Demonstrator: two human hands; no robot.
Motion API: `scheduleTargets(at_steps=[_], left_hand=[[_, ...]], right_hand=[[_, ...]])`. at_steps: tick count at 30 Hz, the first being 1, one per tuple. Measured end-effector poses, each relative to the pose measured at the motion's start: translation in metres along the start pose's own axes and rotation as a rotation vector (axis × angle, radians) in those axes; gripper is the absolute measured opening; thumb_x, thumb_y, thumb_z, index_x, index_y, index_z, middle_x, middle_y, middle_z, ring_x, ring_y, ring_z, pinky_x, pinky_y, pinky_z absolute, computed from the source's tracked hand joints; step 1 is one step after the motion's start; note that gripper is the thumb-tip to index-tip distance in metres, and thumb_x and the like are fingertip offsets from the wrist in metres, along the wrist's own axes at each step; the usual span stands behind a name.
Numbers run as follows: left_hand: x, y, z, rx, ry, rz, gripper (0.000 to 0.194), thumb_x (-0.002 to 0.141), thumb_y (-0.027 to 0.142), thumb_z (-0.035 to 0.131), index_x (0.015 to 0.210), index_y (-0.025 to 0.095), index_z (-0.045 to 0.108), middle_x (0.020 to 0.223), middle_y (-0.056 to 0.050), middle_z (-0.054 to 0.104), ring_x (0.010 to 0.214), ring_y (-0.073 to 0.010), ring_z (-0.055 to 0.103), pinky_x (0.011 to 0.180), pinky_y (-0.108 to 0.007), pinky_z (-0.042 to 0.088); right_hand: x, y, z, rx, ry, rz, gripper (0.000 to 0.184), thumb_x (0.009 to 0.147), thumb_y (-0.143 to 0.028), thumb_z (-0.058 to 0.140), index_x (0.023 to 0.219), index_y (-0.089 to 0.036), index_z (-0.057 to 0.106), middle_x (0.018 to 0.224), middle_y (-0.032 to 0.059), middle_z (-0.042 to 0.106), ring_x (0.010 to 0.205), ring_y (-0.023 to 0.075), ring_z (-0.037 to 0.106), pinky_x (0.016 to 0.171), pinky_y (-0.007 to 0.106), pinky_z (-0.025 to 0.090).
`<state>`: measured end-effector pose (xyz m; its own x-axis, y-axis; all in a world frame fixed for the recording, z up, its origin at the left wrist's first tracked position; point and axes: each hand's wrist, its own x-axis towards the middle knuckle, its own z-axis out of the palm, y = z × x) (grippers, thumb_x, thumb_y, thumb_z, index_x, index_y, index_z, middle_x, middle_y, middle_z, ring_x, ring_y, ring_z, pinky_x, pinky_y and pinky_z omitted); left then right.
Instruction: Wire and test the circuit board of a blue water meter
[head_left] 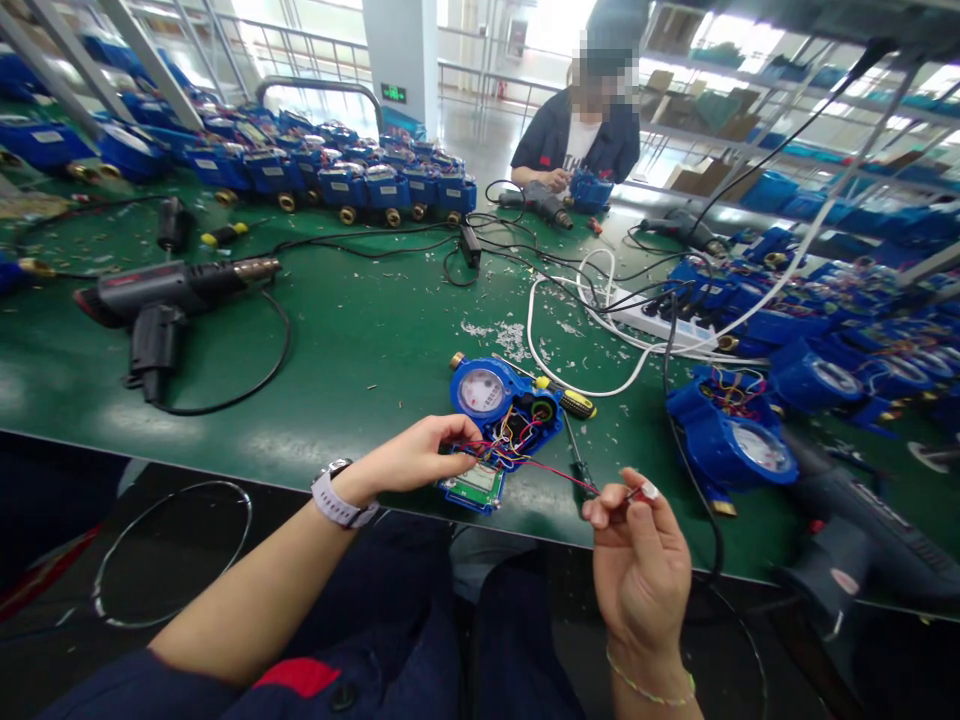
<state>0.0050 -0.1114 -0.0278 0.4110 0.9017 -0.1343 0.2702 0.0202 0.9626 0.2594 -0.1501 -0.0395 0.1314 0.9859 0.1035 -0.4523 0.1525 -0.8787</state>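
An opened blue water meter [501, 405] lies near the front edge of the green table [360, 340], its dial up and coloured wires spilling out. A small green circuit board [474, 488] hangs at its near side. My left hand [416, 455] is closed, with the fingertips pinching the wires at the board. My right hand [637, 555] is closed in a pinch on the end of a red wire [559, 473] that runs taut from the meter. A yellow-and-black screwdriver [570, 400] lies just right of the meter.
A black heat gun [165, 300] with its cord lies at the left. Rows of blue meters [360, 185] line the far side, more meters [739, 440] crowd the right. A white power strip [652, 322] and tangled cables sit mid-table. A person [581, 135] works opposite.
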Motion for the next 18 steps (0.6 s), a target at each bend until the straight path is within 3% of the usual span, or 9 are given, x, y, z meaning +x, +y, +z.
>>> scheduleTargets(at_steps=[8,18], left_hand=[[0.005,0.001,-0.006,-0.205,-0.107,-0.097,0.026,0.077,0.027,0.063,0.096,0.013,0.052,0.088,-0.002,0.058,0.073,-0.0093,0.051,0.067,-0.022,0.04],[0.011,-0.007,-0.01,-0.427,-0.187,-0.149,0.03,0.077,0.027,0.065,0.102,0.014,0.054,0.094,-0.004,0.063,0.078,-0.0101,0.058,0.072,-0.023,0.044]], right_hand=[[0.008,-0.001,-0.003,0.023,0.034,0.069,0.022,0.086,-0.032,0.072,0.106,-0.023,0.071,0.079,0.0024,0.057,0.063,0.011,0.052,0.063,0.025,0.046],[0.018,0.004,-0.01,0.14,0.091,0.196,0.026,0.08,-0.031,0.078,0.103,-0.021,0.071,0.08,0.0009,0.055,0.062,0.0076,0.049,0.063,0.021,0.048]])
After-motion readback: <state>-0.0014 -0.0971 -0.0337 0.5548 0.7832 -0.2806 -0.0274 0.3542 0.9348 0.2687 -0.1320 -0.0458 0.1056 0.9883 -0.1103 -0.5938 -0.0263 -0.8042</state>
